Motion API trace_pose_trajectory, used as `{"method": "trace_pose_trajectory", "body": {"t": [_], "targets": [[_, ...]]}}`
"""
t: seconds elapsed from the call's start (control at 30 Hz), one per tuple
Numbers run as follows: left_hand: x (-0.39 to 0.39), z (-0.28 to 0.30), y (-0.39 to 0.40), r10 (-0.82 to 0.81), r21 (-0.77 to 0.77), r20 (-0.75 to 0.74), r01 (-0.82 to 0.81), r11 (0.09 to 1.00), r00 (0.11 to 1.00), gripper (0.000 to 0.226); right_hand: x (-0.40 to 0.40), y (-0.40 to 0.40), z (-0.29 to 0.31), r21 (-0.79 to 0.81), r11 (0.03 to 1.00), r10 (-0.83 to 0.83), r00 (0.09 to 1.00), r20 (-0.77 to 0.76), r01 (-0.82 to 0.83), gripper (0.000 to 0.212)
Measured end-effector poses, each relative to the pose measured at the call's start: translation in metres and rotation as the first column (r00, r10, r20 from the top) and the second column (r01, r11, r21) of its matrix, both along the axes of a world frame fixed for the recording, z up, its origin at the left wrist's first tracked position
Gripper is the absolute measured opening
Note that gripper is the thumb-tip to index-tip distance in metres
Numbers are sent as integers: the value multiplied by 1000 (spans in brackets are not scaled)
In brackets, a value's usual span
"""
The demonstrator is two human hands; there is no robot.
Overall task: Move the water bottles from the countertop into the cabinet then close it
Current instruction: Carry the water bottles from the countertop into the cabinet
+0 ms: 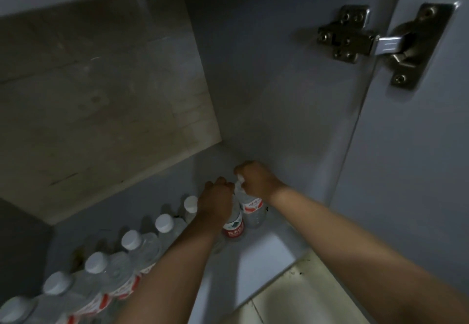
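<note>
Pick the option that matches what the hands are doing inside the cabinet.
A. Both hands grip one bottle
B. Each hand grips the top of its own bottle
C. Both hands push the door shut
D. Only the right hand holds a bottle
B: the left hand grips the top of the bottle with the red and teal label, and the right hand grips the neck of the neighbouring bottle; the door stands open.

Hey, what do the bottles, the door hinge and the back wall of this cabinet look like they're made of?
Bottles: clear thin plastic, apparently; the dark shelf shows through, with opaque white caps and glossy red-and-white labels.
Door hinge: metal, silvery and dull-shiny, with screw heads and bright glints.
Back wall: unclear; matte beige with faint block-like lines, maybe bare masonry or rough board.
Side panel: smooth grey, probably laminate or painted board.
</note>
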State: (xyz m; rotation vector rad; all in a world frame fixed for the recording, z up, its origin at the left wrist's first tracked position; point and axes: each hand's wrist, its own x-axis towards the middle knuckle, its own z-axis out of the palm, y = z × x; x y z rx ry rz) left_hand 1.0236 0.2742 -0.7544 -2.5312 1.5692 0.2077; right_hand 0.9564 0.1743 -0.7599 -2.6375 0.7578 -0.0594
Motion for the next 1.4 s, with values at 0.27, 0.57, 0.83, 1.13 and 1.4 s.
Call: {"method": "trace_pose_trajectory", "body": {"t": [0.27,0.57,0.83,1.13,1.4], "targets": [[-9,18,32,86,-56,-133,-94,994,987,54,-19,9,19,94,996,11,982,-190,7,68],[-65,142,128,233,135,-223,-207,969,946,49,-90,103,135,-8,994,94,912,-400,-106,56],[-148,298,239,565,219,-300,-521,825,768,50,-134,194,290,51,943,319,849,-420,-329,53],[-167,448,399,839,71,-157,-842,535,521,50,-103,339,424,16,771,624,751,-218,-636,52],[-153,522,543,940,-75,-66,-942,328,333,50,-38,477,514,-176,633,761,647,-37,-754,50]]}}
